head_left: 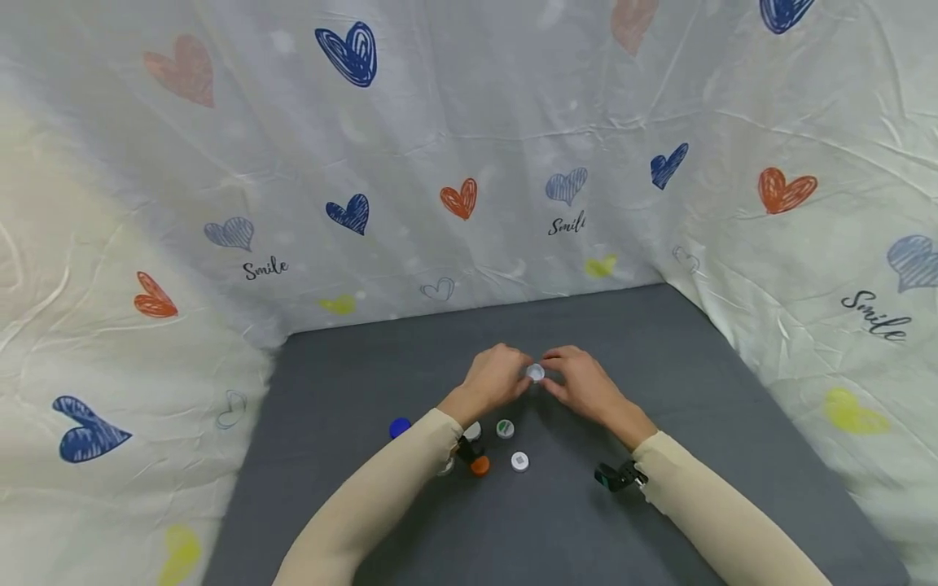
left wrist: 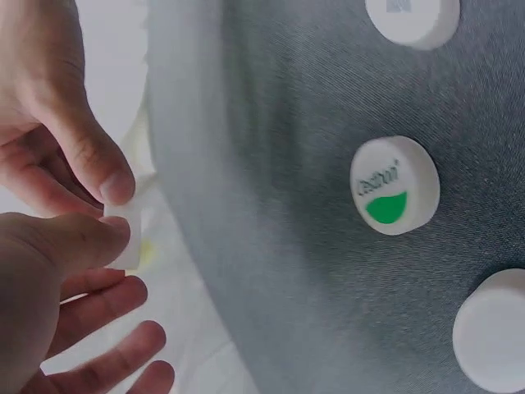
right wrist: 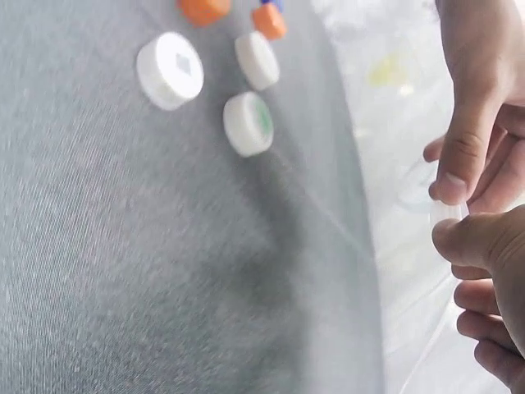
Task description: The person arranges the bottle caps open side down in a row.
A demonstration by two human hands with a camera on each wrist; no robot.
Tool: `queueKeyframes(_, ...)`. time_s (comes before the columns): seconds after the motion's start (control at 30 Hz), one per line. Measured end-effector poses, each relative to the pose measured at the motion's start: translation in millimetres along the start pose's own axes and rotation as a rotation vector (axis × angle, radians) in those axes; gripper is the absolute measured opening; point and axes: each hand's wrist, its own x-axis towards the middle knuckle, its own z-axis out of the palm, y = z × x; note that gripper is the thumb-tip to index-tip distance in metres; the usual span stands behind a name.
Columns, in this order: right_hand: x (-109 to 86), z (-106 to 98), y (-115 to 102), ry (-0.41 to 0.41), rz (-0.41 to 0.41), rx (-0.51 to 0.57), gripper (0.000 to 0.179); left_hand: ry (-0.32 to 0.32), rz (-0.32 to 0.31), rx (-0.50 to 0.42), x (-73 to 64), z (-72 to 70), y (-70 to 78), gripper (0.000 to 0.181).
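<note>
In the head view, a small round white bottle cap [head_left: 535, 373] is held up between my two hands above the far part of the table. My left hand [head_left: 500, 376] pinches its left side and my right hand [head_left: 584, 382] pinches its right side. The left wrist view shows the cap [left wrist: 125, 246] edge-on, with both thumbs on it. Left middle, ring and little fingers [left wrist: 107, 351] are spread away from it. In the right wrist view the cap [right wrist: 447, 215] is partly hidden by the thumbs.
Nearer on the dark grey table [head_left: 586, 537] lie a green-marked white cap [head_left: 505, 429], a white cap with a square code [head_left: 519, 461], a plain white cap [head_left: 472, 431], an orange cap [head_left: 479, 466] and a blue cap [head_left: 399, 427]. My left forearm covers part of this group. A heart-print cloth [head_left: 410, 146] hangs behind.
</note>
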Motion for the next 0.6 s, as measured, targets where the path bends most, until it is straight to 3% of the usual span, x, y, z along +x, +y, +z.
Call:
queueKeyframes(0.3, -7.1, -12.4, -21.0, 0.053, -0.086, 0.034, 0.029, 0.069, 0.031, -0.051, -31.9, -21.7, 2.1, 0.03)
queueKeyframes(0.5, -12.4, -9.6, -34.4, 0.066, -0.118, 0.065, 0.032, 0.128, 0.067, -0.1, -54.9, -24.0, -1.3, 0.028)
queueKeyframes(0.6, -14.1, -5.7, -39.5, 0.063, -0.129, 0.081, 0.034, 0.125, 0.073, -0.116, -63.1, -23.3, -3.1, 0.027)
